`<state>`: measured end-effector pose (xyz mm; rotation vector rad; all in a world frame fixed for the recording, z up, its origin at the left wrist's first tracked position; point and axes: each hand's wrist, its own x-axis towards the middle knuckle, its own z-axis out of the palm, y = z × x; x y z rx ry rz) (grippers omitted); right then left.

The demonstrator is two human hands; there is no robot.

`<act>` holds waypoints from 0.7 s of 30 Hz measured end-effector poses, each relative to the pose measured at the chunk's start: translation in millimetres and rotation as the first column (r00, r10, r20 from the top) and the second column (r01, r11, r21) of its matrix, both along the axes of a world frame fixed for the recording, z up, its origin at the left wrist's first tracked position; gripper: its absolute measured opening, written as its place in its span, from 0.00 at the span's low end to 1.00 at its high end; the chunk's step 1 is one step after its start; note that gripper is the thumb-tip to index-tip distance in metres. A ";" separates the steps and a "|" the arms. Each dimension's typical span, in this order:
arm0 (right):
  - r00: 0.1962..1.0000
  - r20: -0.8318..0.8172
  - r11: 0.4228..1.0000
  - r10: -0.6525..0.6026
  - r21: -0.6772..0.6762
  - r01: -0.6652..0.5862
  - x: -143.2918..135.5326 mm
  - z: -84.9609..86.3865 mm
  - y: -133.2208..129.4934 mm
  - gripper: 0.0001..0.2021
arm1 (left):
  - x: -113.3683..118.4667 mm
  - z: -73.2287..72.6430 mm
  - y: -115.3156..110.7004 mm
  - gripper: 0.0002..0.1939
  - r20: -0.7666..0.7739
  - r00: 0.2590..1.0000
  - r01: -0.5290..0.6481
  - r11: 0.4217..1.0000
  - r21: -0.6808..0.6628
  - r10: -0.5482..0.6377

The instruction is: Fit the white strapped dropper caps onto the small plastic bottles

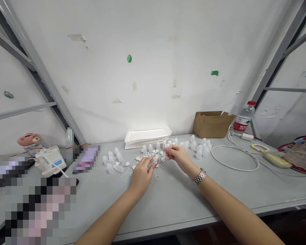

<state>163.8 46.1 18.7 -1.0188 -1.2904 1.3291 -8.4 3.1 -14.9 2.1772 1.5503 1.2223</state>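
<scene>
Taking the hands as the centre of a clock, we see a smooth grey tabletop [173, 207] against a white wall. The left hand [142, 171] has its fingers curled closed around a small translucent bottle [155, 159] at the dial's centre. Just beside it, the right hand [177, 154] draws its fingertips together; we cannot tell whether they grip anything. A metal-link watch [200, 176] circles that wrist. Around the hands lie loose white plastic pieces [138, 158], some with thin ring-shaped loops.

More rounded, frosted bottles stand at nine o'clock [111, 157], one lying on its side, and another group stands between two and three [204, 149]. At eleven, we find shallow white trays [148, 136], stacked. At two, there is an open brown cardboard box [214, 124]; beyond it, a clear plastic drink bottle [242, 117] with a red cap and a red-and-white label, its characters too small for us to read. At three, a white cable [234, 170] loops.
</scene>
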 end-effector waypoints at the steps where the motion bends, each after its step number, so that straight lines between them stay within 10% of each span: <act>1: 0.996 -0.076 0.998 0.053 -0.037 -0.056 -0.5 0.9 -1.2 0.12 | 0.0 -0.4 0.1 0.13 -0.004 1.000 0.008 1.000 -0.010 -0.008; 21: 0.988 -0.114 0.990 0.108 -0.082 -0.118 -14.7 -6.8 -10.5 0.14 | -0.2 -4.2 1.2 0.13 -0.039 0.996 0.079 0.997 0.025 -0.078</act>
